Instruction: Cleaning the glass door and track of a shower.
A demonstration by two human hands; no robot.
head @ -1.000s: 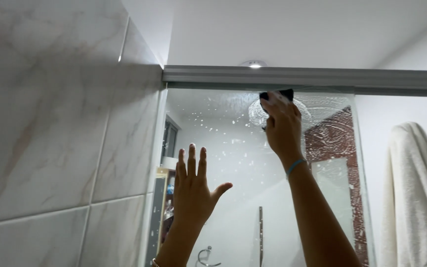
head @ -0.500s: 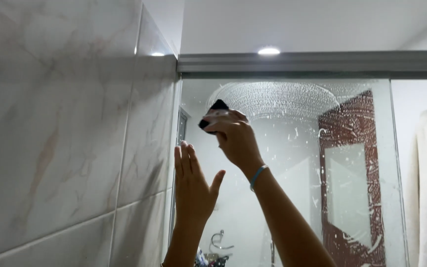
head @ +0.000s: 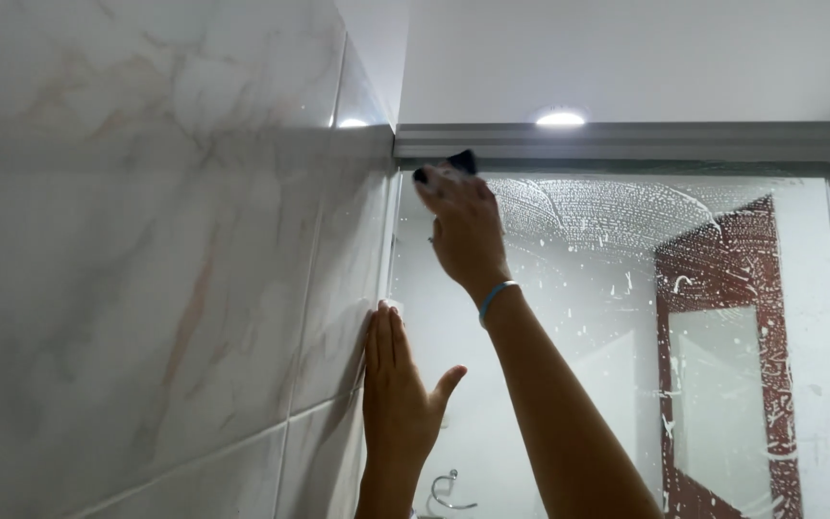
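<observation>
Sponge [head: 457, 164], dark with a pale face, sits in our right hand [head: 468, 231], whose grip is clamped on it, pressed to the top left corner of the soapy glass door [head: 578, 288] just under the metal rail [head: 626, 142]. Our left hand [head: 398, 384] lies flat, fingers together, against the glass beside the marbled wall tiles [head: 146, 288].

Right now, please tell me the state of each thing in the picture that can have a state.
Clear glass shower panel: soapy, foam streaks along the top and right.
Small dark sponge: gripped, pressed at the glass's top left corner.
Right hand: closed on the sponge.
Left hand: open and flat, beside the marble wall tile.
Round ceiling light: on.
</observation>
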